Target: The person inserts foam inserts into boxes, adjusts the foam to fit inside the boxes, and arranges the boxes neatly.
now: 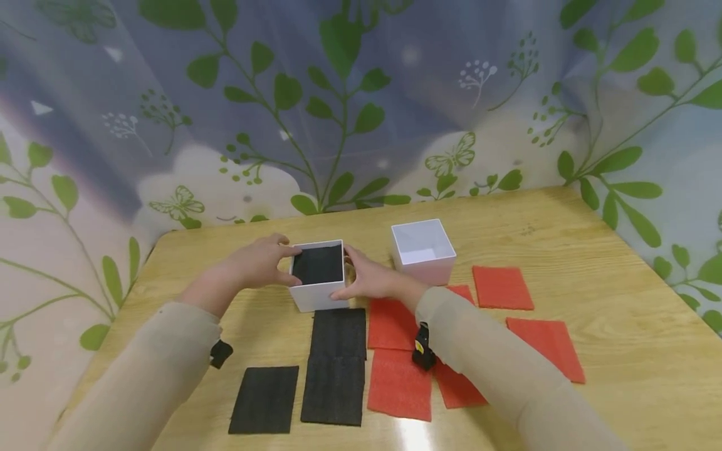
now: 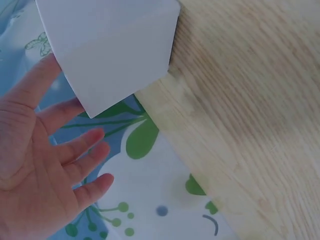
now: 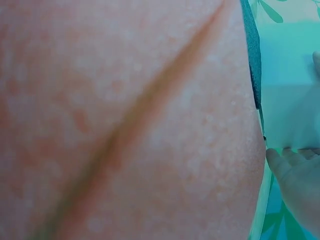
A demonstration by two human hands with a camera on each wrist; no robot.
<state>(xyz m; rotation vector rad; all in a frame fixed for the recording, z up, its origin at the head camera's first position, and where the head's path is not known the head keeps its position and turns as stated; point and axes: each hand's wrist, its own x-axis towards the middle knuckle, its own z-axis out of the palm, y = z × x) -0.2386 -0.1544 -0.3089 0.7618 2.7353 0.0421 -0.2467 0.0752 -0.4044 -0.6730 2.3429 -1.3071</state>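
A white square box point(image 1: 317, 298) with a black cloth square point(image 1: 318, 265) inside stands between both hands. My left hand point(image 1: 259, 263) touches its left side, thumb and forefinger at the rim. In the left wrist view that hand's other fingers are spread away from the box point(image 2: 115, 60). From the right side, my right hand point(image 1: 369, 275) holds the box, with the thumb at the front and a finger toward the back. Blurred skin fills most of the right wrist view. Just in front of the box lie overlapping black cloth squares point(image 1: 334, 391).
A second white box point(image 1: 425, 266) stands at the back right. Several red squares point(image 1: 502, 288) lie around and under the right forearm. Another black square point(image 1: 264, 401) lies front left. A leaf-patterned curtain point(image 1: 338, 113) hangs along the table's point(image 1: 620, 300) back edge.
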